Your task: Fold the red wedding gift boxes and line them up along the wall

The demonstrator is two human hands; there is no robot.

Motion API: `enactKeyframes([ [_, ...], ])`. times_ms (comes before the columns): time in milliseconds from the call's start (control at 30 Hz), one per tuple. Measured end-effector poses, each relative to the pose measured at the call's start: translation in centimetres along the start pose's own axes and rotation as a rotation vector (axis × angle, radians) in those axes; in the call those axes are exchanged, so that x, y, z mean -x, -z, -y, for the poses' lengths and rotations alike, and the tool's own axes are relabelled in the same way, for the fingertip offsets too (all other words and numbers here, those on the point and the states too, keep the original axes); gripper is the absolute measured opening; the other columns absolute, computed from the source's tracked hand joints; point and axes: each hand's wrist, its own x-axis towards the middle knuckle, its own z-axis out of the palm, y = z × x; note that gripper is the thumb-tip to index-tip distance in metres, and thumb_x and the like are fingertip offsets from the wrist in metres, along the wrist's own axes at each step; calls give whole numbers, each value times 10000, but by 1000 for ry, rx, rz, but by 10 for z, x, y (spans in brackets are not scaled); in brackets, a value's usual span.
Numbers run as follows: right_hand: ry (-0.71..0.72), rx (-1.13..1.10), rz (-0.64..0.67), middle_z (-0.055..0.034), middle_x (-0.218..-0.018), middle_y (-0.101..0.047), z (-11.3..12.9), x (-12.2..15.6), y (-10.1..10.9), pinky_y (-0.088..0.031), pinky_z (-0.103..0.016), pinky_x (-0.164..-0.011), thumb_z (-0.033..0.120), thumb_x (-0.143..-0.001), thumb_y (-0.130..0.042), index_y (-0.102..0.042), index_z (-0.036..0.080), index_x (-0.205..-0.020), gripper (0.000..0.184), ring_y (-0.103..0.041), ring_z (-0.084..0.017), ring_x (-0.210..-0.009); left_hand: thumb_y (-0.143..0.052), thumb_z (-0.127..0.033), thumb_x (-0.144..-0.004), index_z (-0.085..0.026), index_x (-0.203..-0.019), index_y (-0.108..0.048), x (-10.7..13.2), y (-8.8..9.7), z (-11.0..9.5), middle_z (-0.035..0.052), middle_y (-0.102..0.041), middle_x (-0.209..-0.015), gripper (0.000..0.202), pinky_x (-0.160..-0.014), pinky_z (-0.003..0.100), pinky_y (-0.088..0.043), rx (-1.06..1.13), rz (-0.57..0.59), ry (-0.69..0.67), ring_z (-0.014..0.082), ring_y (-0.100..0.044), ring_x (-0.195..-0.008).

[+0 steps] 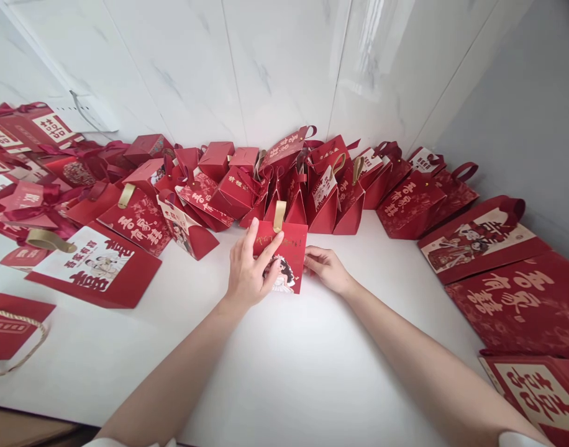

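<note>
A small red gift box [292,246] stands upright at the middle of the white table. Its face carries gold script and a drawn figure in white, and a gold ribbon loop [279,216] rises from its top. My left hand [248,271] grips the box from the left, with fingers lying across its front. At the right edge, my right hand [330,268] pinches the side with curled fingers; the fingertips are partly hidden behind the box. Whether the box is filled cannot be seen.
Many red gift boxes with ribbon handles line the wall [284,68] behind. A white-labelled box [95,264] lies to the left, and a rope-handled red box [14,326] sits near the left edge. Larger red boxes [522,304] fill the right side of the table [284,372].
</note>
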Motion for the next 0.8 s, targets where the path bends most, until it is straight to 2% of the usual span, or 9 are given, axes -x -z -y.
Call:
enactKeyframes([
  [100,-6,-3,-17,-27,-825,-652,0,0,0,-412,-272,-605,445,-853,-632,-710,183,-1017,318,-497,-121,-638,-557,-237,-879,-284,-1487,-333,1,-2,0,97,-14,-1624,650,-1082,488,-347,90,46,15,361,-312,-1404],
  [233,-52,3,-48,-14,-733,-624,0,-1,2,-404,-260,-567,467,-845,-631,-702,182,-1017,341,-511,-132,-636,-507,-242,-917,-258,-1543,-74,3,-5,-2,127,110,-1613,761,-1076,458,-387,270,110,110,341,-172,-1469],
  [367,-64,13,-67,-17,-741,-632,-1,-2,4,-409,-259,-553,480,-839,-630,-695,186,-1021,351,-519,-133,-628,-540,-284,-906,-218,-1528,126,5,-7,-3,143,118,-1609,914,-1170,516,-232,340,96,190,322,8,-1489],
  [433,-62,16,-78,-16,-735,-636,-1,-2,4,-410,-259,-550,483,-841,-627,-693,187,-1007,346,-519,-130,-613,-544,-298,-905,-213,-1529,121,5,-8,-3,151,84,-1613,916,-1185,505,-205,352,115,193,311,-14,-1491],
  [600,-57,3,-87,-27,-817,-673,-3,-3,5,-418,-254,-553,465,-863,-604,-680,194,-1048,337,-526,-123,-609,-555,-344,-900,-219,-1540,-97,4,-4,-4,166,-59,-1608,797,-1139,473,-324,277,169,168,329,-190,-1466],
  [733,-58,11,-88,-40,-891,-692,-1,-2,5,-419,-250,-550,443,-879,-583,-670,194,-1096,341,-536,-124,-625,-550,-346,-901,-186,-1543,-39,2,-2,-6,195,-118,-1592,836,-1128,464,-347,256,159,158,320,-227,-1455],
  [800,-54,14,-90,-42,-903,-696,0,-1,4,-418,-250,-553,425,-881,-580,-669,192,-1102,333,-539,-123,-630,-551,-336,-900,-188,-1541,-72,1,-2,-6,197,-124,-1588,814,-1121,464,-356,259,159,144,320,-233,-1453],
])
